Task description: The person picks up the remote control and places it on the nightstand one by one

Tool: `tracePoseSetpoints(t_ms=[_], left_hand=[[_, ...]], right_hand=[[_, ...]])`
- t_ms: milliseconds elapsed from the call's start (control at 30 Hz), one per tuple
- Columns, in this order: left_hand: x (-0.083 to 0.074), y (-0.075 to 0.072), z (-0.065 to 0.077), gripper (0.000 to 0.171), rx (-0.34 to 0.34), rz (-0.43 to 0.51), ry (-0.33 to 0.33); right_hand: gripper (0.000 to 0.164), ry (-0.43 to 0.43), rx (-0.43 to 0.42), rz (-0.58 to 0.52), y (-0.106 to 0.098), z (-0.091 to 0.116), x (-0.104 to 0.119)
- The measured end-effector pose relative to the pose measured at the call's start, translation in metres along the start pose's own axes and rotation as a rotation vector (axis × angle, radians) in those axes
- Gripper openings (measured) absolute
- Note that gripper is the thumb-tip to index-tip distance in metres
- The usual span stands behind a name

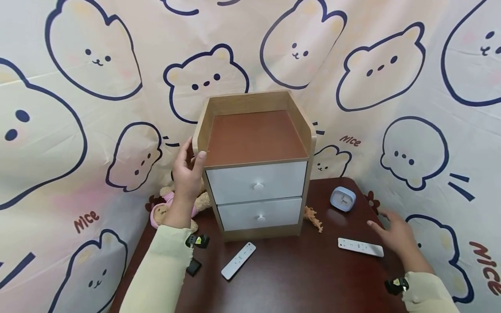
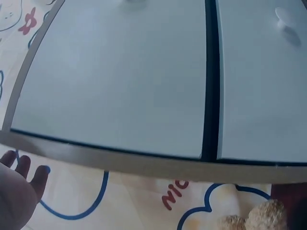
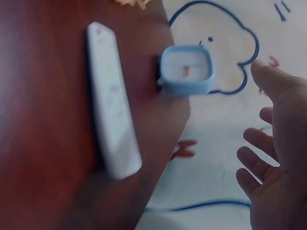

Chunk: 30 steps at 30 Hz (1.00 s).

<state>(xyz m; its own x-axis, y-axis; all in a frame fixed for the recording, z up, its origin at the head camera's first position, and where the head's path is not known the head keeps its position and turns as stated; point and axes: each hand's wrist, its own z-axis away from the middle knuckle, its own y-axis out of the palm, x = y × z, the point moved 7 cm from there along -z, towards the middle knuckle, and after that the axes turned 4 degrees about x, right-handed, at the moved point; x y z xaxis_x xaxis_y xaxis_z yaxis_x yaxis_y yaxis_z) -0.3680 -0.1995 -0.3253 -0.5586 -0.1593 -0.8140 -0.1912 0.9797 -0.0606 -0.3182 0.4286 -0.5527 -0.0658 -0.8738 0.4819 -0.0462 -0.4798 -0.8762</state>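
The upright cabinet (image 1: 258, 137) is placed just right of the left hand (image 1: 188, 173), fingers parted; the right hand (image 1: 398, 234), fingers also parted, is positioned farther off.

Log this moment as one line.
left hand: at cabinet edge | right hand: empty, near right remote | drawers: closed | clock: on table

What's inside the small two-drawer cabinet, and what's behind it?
Both white drawers appear closed, so their contents cannot be seen. Past the back edge of the cabinet, cloth printed with animal outlines shows; whatever lies directly behind is covered.
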Motion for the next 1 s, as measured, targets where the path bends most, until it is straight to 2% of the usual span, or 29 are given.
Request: tracePoseSetpoints(t_ms=[167, 267, 433, 667, 833, 1000], left_hand=[[0.004, 0.006, 0.000, 0.060, -0.048, 0.035, -0.015], [0.006, 0.007, -0.001, 0.057, -0.074, 0.046, -0.028], [0.012, 0.012, -0.005, 0.052, -0.095, 0.119, -0.026], [0.023, 0.012, -0.004, 0.056, -0.083, 0.222, -0.063], [0.034, 0.015, 0.001, 0.055, -0.051, 0.227, -0.132], [0.041, 0.017, 0.001, 0.054, -0.035, 0.226, -0.135]], right_hand=[[0.095, 0.042, 0.073, -0.022, 0.011, 0.014, -0.026], [0.104, 0.082, 0.116, -0.039, 0.022, 0.018, -0.041], [0.105, 0.119, 0.171, -0.033, 0.036, 0.024, -0.058], [0.104, 0.111, 0.211, -0.048, 0.047, 0.030, -0.057], [0.107, 0.127, 0.247, -0.055, 0.056, 0.031, -0.059], [0.101, 0.109, 0.250, -0.054, 0.062, 0.031, -0.057]])
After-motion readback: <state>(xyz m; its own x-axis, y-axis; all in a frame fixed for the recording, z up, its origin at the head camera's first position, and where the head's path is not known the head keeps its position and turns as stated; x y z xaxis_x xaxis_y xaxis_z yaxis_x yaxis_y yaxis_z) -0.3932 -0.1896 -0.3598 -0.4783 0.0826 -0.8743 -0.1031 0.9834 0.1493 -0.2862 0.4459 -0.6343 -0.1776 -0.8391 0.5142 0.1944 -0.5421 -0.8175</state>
